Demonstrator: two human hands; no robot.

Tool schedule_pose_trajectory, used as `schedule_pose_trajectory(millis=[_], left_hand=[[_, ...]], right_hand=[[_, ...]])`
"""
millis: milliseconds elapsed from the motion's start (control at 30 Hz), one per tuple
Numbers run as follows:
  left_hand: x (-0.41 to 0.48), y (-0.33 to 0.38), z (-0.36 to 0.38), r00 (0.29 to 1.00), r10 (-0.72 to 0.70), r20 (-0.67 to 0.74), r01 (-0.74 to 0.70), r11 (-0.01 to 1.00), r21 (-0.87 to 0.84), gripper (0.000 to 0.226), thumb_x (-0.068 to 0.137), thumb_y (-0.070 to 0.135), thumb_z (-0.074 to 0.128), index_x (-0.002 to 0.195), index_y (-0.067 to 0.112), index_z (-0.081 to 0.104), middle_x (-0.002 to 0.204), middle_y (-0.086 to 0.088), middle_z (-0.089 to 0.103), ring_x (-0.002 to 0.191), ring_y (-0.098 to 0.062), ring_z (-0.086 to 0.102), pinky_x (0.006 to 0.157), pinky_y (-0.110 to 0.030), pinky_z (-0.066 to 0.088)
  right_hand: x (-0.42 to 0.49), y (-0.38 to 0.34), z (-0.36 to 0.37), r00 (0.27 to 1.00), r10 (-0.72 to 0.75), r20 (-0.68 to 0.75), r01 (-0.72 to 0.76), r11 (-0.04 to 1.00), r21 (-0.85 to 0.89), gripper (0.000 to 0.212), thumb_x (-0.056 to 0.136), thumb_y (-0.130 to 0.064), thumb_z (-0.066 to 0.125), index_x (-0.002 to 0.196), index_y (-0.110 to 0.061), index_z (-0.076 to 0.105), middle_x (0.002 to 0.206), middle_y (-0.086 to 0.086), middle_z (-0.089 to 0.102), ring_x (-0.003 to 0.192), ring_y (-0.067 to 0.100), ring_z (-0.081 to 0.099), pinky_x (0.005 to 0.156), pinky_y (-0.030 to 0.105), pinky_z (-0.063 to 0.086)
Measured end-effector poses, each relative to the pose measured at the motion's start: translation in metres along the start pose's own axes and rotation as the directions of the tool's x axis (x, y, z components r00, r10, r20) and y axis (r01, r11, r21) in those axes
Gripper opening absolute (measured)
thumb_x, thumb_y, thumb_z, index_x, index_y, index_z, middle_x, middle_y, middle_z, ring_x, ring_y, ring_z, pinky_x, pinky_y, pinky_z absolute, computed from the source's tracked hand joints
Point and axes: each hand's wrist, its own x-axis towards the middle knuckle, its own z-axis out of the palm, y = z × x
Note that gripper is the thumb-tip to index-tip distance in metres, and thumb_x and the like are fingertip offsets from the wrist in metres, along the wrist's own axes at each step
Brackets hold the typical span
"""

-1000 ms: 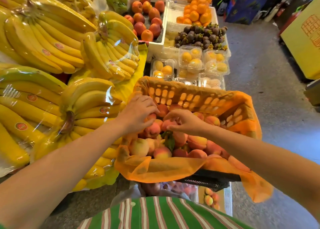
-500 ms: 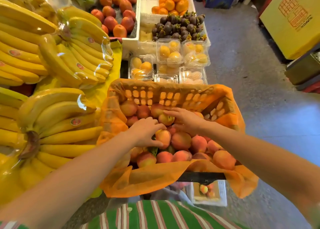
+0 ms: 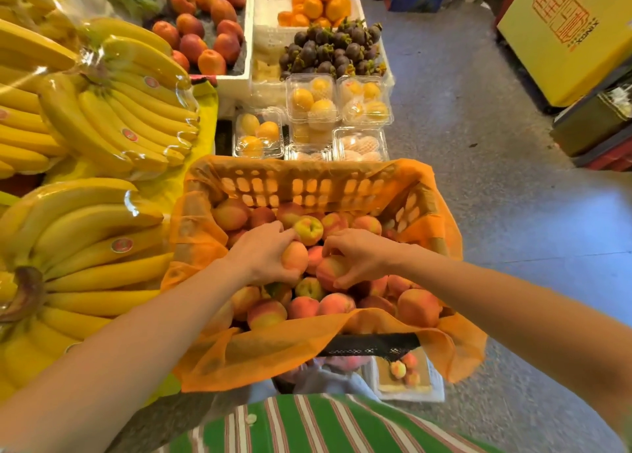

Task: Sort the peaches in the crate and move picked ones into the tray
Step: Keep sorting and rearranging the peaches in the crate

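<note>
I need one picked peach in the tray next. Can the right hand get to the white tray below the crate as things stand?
Probably yes. The right hand grips a peach, and the white tray sits low on its side, partly shown past the crate's orange liner. It must lift over that rim.

Each hand (image 3: 263,254) (image 3: 362,254) grips a peach (image 3: 294,257) (image 3: 330,270) in crate (image 3: 307,187)

The lower layers of peaches in the crate (image 3: 309,187) are hidden by the top ones and by both hands. The near rim is covered by the orange netting (image 3: 273,353). The white tray (image 3: 415,389) below is largely blocked by the crate. The bananas (image 3: 85,257) are cut off at the left edge.
</note>
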Motion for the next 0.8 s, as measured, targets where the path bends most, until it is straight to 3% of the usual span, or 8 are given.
schedule_pose_trajectory(millis=[100, 267, 500, 800], left_hand=[[0.001, -0.005, -0.006, 0.996, -0.074, -0.047, 0.070, 0.994, -0.086, 0.066, 0.066, 0.059, 0.064, 0.120, 0.023, 0.051, 0.098, -0.002, 0.049, 0.092, -0.022, 0.052, 0.075, -0.037, 0.049], [0.010, -0.016, -0.016, 0.964, -0.222, -0.144, 0.199, 0.967, -0.159, 0.069, 0.065, 0.060, 0.062, 0.120, 0.018, 0.053, 0.102, -0.008, 0.052, 0.099, -0.029, 0.053, 0.080, -0.039, 0.047], [0.025, -0.026, -0.012, 0.950, -0.255, -0.179, 0.237, 0.965, -0.115, 0.069, 0.075, 0.048, 0.067, 0.130, 0.013, 0.045, 0.114, -0.014, 0.050, 0.108, -0.031, 0.048, 0.086, -0.041, 0.047], [0.030, -0.041, -0.008, 0.964, -0.234, -0.127, 0.233, 0.972, -0.025, 0.057, 0.086, 0.040, 0.063, 0.129, 0.010, 0.042, 0.123, -0.017, 0.048, 0.114, -0.032, 0.048, 0.088, -0.038, 0.044]], right_hand=[[-0.002, 0.007, -0.007, 0.990, 0.058, -0.129, -0.038, 0.988, 0.147, 0.060, 0.066, -0.058, 0.068, 0.109, -0.016, 0.059, 0.103, 0.003, 0.064, 0.091, 0.021, 0.058, 0.076, 0.039, 0.049], [0.002, 0.034, -0.028, 0.916, 0.229, -0.328, -0.139, 0.951, 0.277, 0.051, 0.072, -0.039, 0.079, 0.112, -0.013, 0.062, 0.104, 0.006, 0.066, 0.096, 0.022, 0.061, 0.077, 0.032, 0.046], [0.014, 0.044, -0.028, 0.854, 0.297, -0.428, -0.238, 0.953, 0.187, 0.054, 0.077, -0.031, 0.072, 0.122, -0.007, 0.053, 0.114, 0.012, 0.062, 0.104, 0.032, 0.054, 0.088, 0.039, 0.042], [0.009, 0.046, -0.015, 0.815, 0.329, -0.478, -0.310, 0.943, 0.121, 0.038, 0.083, -0.011, 0.063, 0.119, 0.001, 0.055, 0.115, 0.017, 0.054, 0.107, 0.032, 0.051, 0.087, 0.033, 0.038]])
